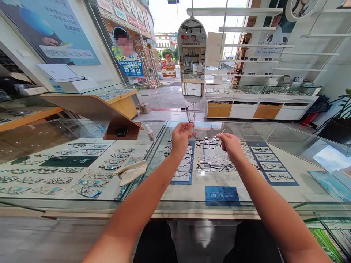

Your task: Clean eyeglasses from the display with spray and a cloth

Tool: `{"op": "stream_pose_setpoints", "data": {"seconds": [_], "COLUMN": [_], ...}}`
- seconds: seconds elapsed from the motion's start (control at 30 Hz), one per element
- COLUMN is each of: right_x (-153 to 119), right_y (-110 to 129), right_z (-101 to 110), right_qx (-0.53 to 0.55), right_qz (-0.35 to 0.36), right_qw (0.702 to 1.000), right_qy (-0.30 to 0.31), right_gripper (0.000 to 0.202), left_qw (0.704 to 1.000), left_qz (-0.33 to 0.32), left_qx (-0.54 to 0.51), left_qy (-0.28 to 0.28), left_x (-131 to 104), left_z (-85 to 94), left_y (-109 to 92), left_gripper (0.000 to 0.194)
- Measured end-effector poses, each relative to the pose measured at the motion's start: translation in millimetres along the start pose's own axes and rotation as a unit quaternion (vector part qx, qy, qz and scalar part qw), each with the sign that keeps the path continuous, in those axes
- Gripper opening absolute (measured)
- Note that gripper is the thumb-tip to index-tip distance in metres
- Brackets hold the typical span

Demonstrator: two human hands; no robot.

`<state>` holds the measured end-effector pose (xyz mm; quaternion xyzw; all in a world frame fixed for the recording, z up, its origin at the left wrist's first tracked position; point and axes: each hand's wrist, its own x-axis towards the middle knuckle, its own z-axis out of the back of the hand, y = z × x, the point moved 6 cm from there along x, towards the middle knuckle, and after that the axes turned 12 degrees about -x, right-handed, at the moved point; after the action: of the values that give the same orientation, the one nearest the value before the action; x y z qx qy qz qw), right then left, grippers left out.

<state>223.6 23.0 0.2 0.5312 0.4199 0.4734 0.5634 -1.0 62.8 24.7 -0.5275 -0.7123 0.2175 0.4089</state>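
Head view: left grip [181, 138] pinches the glasses [189, 114], tilted near upright above the bench [188, 194]; right grip [231, 145] pinches a thin rod [208, 137] lying crosswise toward them.

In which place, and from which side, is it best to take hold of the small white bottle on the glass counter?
Probably around the body of the white bottle, below its narrow top, coming from the right, nearest the left hand. It stands upright, while the brown panel appears close on its left.
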Motion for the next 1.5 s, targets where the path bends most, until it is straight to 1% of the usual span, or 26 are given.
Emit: {"op": "stream_pose_setpoints", "data": {"seconds": [0.07, 0.17, 0.23, 0.3, 0.33, 0.37, 0.43, 0.47, 0.5, 0.57, 0.67, 0.8, 0.93, 1.07, 1.13, 1.17, 1.2, 1.23, 1.27, 1.3, 1.33, 1.37, 1.4, 1.43, 1.47, 1.5], "right_x": [0, -1, -2, -4, -7, -11, -20, -25, -29, -34, -32, -24, -23, -27, -28, -27, -26, -25, -23, -20, -17, -15, -12, -10, -8, -7], "right_y": [-3, -5, -3, 7, 14, 21, 33, 36, 38, 36, 28, 18, 19, 23, 24, 24, 24, 23, 21, 20, 18, 16, 14, 13, 12, 12], "right_z": [-3, -2, 7, 17, 19, 17, 7, 0, -7, -19, -27, -26, -27, -27, -25, -23, -20, -17, -14, -10, -7, -4, -2, 0, 1, 2], "right_qx": [0.009, 0.0, -0.044, -0.103, -0.128, -0.144, -0.168, -0.19, -0.211, -0.236, -0.214, -0.164, -0.139, -0.127, -0.123, -0.121, -0.119, -0.117, -0.114, -0.109, -0.101, -0.09, -0.08, -0.072, -0.066, -0.062], "right_qz": [-0.015, -0.024, -0.015, 0.037, 0.079, 0.127, 0.219, 0.257, 0.288, 0.318, 0.317, 0.287, 0.266, 0.262, 0.26, 0.259, 0.258, 0.256, 0.252, 0.246, 0.241, 0.237, 0.235, 0.234, 0.234, 0.234], "right_qw": [1.0, 0.999, 0.999, 0.992, 0.985, 0.978, 0.96, 0.947, 0.934, 0.918, 0.923, 0.941, 0.951, 0.954, 0.956, 0.957, 0.958, 0.959, 0.961, 0.963, 0.965, 0.967, 0.969, 0.97, 0.97, 0.97], "right_qy": [0.015, 0.024, -0.014, -0.068, -0.085, -0.085, -0.053, -0.035, -0.019, 0.012, 0.044, 0.069, 0.08, 0.074, 0.063, 0.054, 0.042, 0.029, 0.017, 0.006, -0.002, -0.009, -0.013, -0.016, -0.017, -0.018], "right_gripper": [0.025, 0.028, 0.034, 0.041, 0.041, 0.039, 0.026, 0.026, 0.033, 0.047, 0.047, 0.044, 0.045, 0.044, 0.043, 0.042, 0.042, 0.041, 0.04, 0.038, 0.037, 0.036, 0.035, 0.034, 0.034, 0.034], "left_qw": [1.0, 1.0, 1.0, 1.0, 0.999, 0.999, 0.998, 0.997, 0.996, 0.992, 0.988, 0.987, 0.985, 0.983, 0.98, 0.978, 0.975, 0.97, 0.96, 0.943, 0.915, 0.881, 0.848, 0.82, 0.799, 0.788], "left_qz": [-0.004, -0.003, -0.001, 0.002, 0.005, 0.007, 0.016, 0.022, 0.031, 0.052, 0.075, 0.082, 0.097, 0.109, 0.093, 0.07, 0.032, -0.021, -0.082, -0.147, -0.209, -0.251, -0.268, -0.262, -0.237, -0.191], "left_qx": [-0.008, 0.001, 0.015, 0.026, 0.031, 0.035, 0.045, 0.049, 0.054, 0.061, 0.055, 0.035, 0.023, 0.028, 0.058, 0.087, 0.127, 0.177, 0.233, 0.288, 0.345, 0.393, 0.43, 0.458, 0.477, 0.493], "left_qy": [-0.01, -0.003, 0.006, 0.014, 0.018, 0.024, 0.04, 0.05, 0.064, 0.094, 0.124, 0.134, 0.139, 0.146, 0.168, 0.178, 0.178, 0.163, 0.13, 0.074, 0.002, -0.076, -0.154, -0.223, -0.279, -0.315], "left_x": [1, 3, 4, 4, 3, 2, -4, -7, -11, -20, -30, -33, -33, -35, -34, -31, -27, -20, -12, -4, 4, 11, 18, 25, 32, 40], "left_z": [2.1, 2.6, 1.9, 0.5, -0.7, -2.3, -7.0, -10.1, -13.8, -21.5, -30.2, -33.9, -33.6, -34.9, -36.5, -35.9, -33.2, -27.7, -19.1, -6.6, 8.4, 25.5, 44.3, 63.8, 83.1, 101.6], "left_y": [-1, 1, 2, 4, 4, 5, 7, 8, 10, 14, 17, 16, 16, 20, 19, 15, 9, 0, -11, -25, -39, -52, -63, -70, -73, -73], "left_gripper": [0.053, 0.054, 0.055, 0.056, 0.055, 0.054, 0.052, 0.05, 0.048, 0.045, 0.042, 0.038, 0.036, 0.036, 0.032, 0.03, 0.026, 0.023, 0.019, 0.015, 0.014, 0.02, 0.032, 0.044, 0.054, 0.062]}}
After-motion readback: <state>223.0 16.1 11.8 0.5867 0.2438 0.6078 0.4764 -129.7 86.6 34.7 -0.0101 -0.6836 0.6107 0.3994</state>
